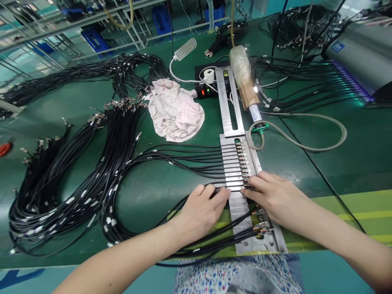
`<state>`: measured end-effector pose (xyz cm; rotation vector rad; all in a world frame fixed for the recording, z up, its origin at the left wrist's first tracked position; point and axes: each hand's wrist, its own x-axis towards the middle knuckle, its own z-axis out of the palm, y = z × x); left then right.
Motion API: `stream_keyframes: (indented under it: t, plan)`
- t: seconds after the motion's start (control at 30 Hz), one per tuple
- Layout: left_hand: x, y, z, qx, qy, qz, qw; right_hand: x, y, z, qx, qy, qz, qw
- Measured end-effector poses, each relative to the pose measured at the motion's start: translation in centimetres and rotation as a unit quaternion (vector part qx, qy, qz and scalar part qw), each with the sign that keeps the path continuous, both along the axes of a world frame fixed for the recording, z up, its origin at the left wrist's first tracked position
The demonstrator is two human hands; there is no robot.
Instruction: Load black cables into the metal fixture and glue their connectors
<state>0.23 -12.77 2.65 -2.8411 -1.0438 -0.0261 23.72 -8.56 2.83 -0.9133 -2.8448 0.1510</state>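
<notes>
A slotted metal fixture (pixel 229 153) lies on the green table, with several black cables (pixel 199 158) set side by side in its grooves. Their small connector ends (pixel 243 159) line up along its right part. My left hand (pixel 203 208) pinches a black cable at the fixture's left edge. Closed on that cable's connector end, my right hand (pixel 272 196) rests at the fixture's right side; the fingers partly hide the end. Below my hands, a loose bunch of cables (pixel 226 241) lies across the fixture, its bare connector ends (pixel 263 228) on the right.
Large bundles of black cable (pixel 116 134) cover the left of the table. A pink-white cloth (pixel 176 110), a small lamp (pixel 185 49), a black control box (pixel 203 90) and a wrapped dispenser tube (pixel 245 77) with a looped hose (pixel 330 149) lie beyond. A grey machine (pixel 361 53) glows violet at right.
</notes>
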Motion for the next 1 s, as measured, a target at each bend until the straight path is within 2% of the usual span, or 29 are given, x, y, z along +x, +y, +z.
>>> stream_keyframes:
  t: [0.07,0.17,0.27,0.33,0.4,0.53,0.77,0.9,1.0]
  plan:
    - [-0.4,0.4,-0.3,-0.011,-0.017,0.018,1.000,0.5,0.2,-0.3,-0.040,0.030,0.003,0.999]
    - [-1.0,1.1,-0.9,-0.007,-0.081,0.058,0.995,1.4,0.6,-0.7,-0.119,0.167,-0.002,0.979]
    - [-1.0,1.9,-1.2,-0.014,-0.089,0.079,0.993,2.0,1.0,-0.7,-0.135,0.300,-0.077,0.941]
    - [-0.7,2.4,-0.9,-0.022,-0.059,0.070,0.996,2.1,1.2,-0.6,-0.122,0.330,-0.121,0.928]
    - [-0.3,2.8,-0.6,-0.022,-0.032,0.062,0.997,2.3,1.4,-0.7,-0.115,0.322,-0.131,0.931]
    - [0.4,3.0,-0.2,-0.008,0.006,0.053,0.999,2.7,1.5,-1.4,-0.106,0.275,-0.103,0.950]
    - [1.2,2.2,0.1,0.006,-0.002,0.054,0.999,2.6,1.2,-1.9,-0.092,0.212,-0.058,0.971]
    - [0.9,2.4,-0.1,-0.035,-0.026,0.057,0.997,2.6,1.2,-1.7,-0.088,0.190,-0.064,0.976]
    - [0.5,2.9,-0.5,-0.112,-0.099,0.086,0.985,2.7,1.1,-1.6,-0.090,0.174,-0.066,0.978]
